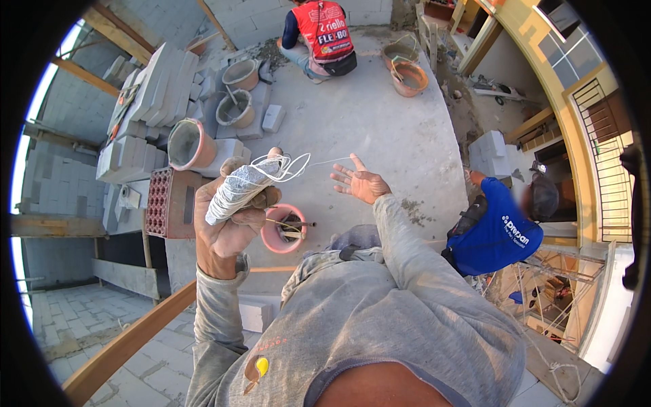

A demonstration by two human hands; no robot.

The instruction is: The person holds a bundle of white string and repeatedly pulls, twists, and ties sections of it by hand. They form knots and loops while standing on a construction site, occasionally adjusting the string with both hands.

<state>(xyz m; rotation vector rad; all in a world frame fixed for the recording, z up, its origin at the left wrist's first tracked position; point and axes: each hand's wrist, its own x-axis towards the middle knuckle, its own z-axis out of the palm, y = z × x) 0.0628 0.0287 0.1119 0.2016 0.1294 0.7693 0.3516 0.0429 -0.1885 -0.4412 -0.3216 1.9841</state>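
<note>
My left hand is closed around a rough, grey-white stick-like piece with white string wound about it. Loose loops of the string stand out from its upper end. From there a thin strand runs across to the fingers of my right hand. That hand is held out palm up with its fingers spread, and the strand passes by the fingertips; whether it is looped on a finger cannot be made out. Below the wound piece stands a pink bucket with tools inside.
Mortar buckets, a red crate and stacked pale blocks stand at left. A person in a red vest crouches at the far end. Another in blue is beyond the slab's right edge. A wooden beam crosses lower left.
</note>
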